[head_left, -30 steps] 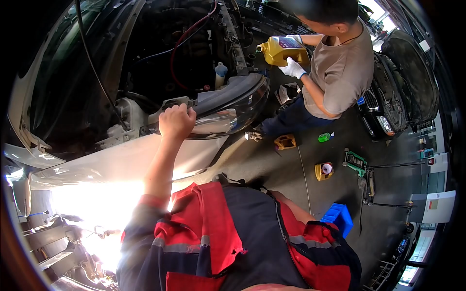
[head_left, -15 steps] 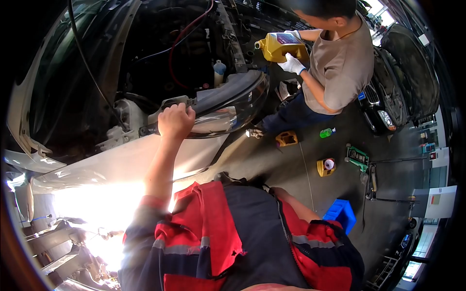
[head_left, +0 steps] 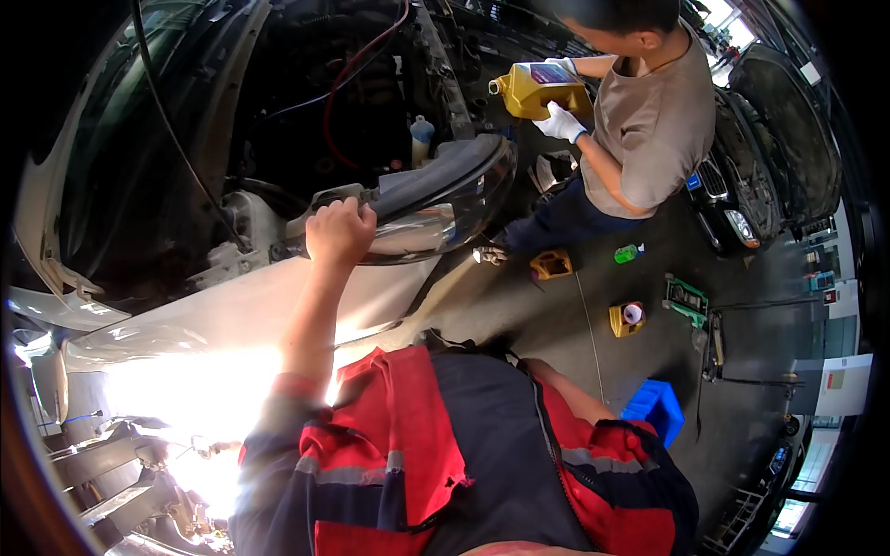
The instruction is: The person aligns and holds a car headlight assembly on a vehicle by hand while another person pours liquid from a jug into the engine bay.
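Note:
My left hand (head_left: 339, 232) rests on the car's front edge, fingers curled over the rim where the fender (head_left: 250, 287) meets the headlight (head_left: 417, 227). Behind that edge lies the open engine bay (head_left: 306, 93), mostly dark, with a red hose and a bottle with a pale blue top (head_left: 422, 134). Of my right arm only a stretch of forearm (head_left: 565, 385) shows beside my jacket; the hand itself is hidden. Across the headlight, another person in white gloves holds a yellow oil jug (head_left: 547, 90) tilted sideways with both hands.
On the floor stand a brown-yellow jug (head_left: 552, 265), a green bottle (head_left: 629, 253), a yellow jug with a white funnel (head_left: 627, 320) and a blue bin (head_left: 654, 408). A green floor jack (head_left: 686, 298) is farther right. A dark car (head_left: 732, 185) with its hood raised stands behind the other person.

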`<state>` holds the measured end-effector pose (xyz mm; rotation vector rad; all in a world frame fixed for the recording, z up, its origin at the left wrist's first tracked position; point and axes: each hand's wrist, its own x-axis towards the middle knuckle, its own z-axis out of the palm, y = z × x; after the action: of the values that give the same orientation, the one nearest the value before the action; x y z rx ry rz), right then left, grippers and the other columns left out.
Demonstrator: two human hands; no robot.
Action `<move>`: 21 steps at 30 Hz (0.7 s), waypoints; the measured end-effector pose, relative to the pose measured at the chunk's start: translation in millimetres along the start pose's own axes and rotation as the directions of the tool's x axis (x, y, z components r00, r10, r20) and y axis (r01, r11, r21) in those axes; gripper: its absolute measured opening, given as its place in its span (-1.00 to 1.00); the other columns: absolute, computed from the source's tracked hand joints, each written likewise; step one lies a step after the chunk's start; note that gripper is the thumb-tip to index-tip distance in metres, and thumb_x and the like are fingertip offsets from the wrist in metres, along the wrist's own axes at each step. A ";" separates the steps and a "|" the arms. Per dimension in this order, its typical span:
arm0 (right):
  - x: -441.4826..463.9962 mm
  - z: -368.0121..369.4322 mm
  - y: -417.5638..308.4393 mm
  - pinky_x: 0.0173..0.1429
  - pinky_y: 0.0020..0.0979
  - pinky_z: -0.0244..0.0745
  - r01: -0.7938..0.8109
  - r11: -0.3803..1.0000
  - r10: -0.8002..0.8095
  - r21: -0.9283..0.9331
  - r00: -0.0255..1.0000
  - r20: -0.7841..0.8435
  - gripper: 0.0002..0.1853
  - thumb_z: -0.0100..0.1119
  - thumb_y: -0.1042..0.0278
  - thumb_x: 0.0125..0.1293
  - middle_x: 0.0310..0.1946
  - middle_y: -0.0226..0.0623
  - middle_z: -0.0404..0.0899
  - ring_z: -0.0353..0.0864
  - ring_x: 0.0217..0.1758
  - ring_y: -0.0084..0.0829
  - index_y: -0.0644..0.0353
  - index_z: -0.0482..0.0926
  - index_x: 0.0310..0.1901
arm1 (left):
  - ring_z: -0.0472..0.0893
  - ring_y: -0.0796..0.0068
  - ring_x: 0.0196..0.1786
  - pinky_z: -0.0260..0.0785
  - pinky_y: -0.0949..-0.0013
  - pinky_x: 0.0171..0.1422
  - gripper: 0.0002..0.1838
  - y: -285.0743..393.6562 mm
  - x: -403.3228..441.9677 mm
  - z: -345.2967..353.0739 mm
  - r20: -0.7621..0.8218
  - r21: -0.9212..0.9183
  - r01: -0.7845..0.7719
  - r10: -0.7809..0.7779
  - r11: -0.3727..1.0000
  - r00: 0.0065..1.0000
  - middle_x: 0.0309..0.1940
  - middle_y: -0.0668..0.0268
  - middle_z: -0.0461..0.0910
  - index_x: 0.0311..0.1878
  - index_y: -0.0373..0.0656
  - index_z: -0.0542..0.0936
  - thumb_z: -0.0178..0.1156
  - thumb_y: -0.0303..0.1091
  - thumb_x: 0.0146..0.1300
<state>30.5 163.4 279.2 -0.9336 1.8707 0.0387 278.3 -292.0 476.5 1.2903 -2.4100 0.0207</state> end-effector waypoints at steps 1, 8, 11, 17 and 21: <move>4.3 0.2 2.5 0.21 -0.20 0.52 -0.018 1.000 0.018 0.013 1.000 -0.014 -0.66 0.14 0.20 0.35 0.02 -0.04 0.75 0.72 0.15 -0.10 0.18 0.69 0.04 | 0.69 0.11 -0.24 0.49 -0.01 -0.10 -0.69 0.2 1.3 -0.1 0.000 0.004 0.002 -0.002 1.000 1.000 -0.40 0.22 0.68 -0.39 -0.10 0.63 0.14 -0.09 0.35; 5.3 1.3 8.4 0.23 -0.14 0.52 -0.014 0.999 0.014 0.049 1.000 0.009 -0.60 0.13 0.07 0.36 0.02 0.02 0.74 0.70 0.16 -0.01 0.21 0.72 -0.01 | 0.69 0.10 -0.23 0.50 -0.01 -0.12 -0.69 3.3 2.2 -5.4 -0.002 0.012 -0.002 0.002 1.000 1.000 -0.39 0.20 0.68 -0.38 -0.10 0.64 0.15 -0.09 0.34; -1.3 -1.3 7.3 0.27 -0.05 0.51 0.049 0.998 -0.050 -0.046 0.999 -0.006 -0.42 0.07 -0.16 0.43 0.04 0.17 0.69 0.66 0.19 0.14 0.29 0.73 0.00 | 0.69 0.09 -0.23 0.51 -0.01 -0.14 -0.69 3.7 2.0 -8.0 -0.017 -0.018 -0.010 0.009 1.000 1.000 -0.40 0.19 0.68 -0.39 -0.11 0.64 0.15 -0.10 0.34; -3.2 -4.1 -0.8 0.23 -0.01 0.53 -0.011 0.995 0.011 -0.097 1.000 0.000 -0.44 0.09 -0.16 0.41 0.00 0.14 0.71 0.67 0.14 0.14 0.24 0.74 0.00 | 0.69 0.09 -0.27 0.51 -0.02 -0.15 -0.70 2.5 1.4 -5.1 -0.028 0.004 -0.016 0.016 1.000 0.999 -0.42 0.21 0.67 -0.41 -0.10 0.63 0.16 -0.10 0.33; 2.0 0.6 1.8 0.21 0.01 0.55 0.037 0.994 -0.034 -0.099 0.999 0.028 -0.47 0.09 -0.11 0.40 -0.01 0.12 0.72 0.68 0.12 0.15 0.23 0.74 -0.01 | 0.68 0.10 -0.27 0.51 -0.01 -0.15 -0.70 1.0 1.2 -0.5 -0.046 0.006 -0.026 0.027 1.000 0.999 -0.42 0.22 0.67 -0.41 -0.10 0.63 0.16 -0.10 0.33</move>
<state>29.4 163.8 276.6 -1.0293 1.8414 0.1230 277.1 -292.3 477.5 1.2468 -2.3900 0.0641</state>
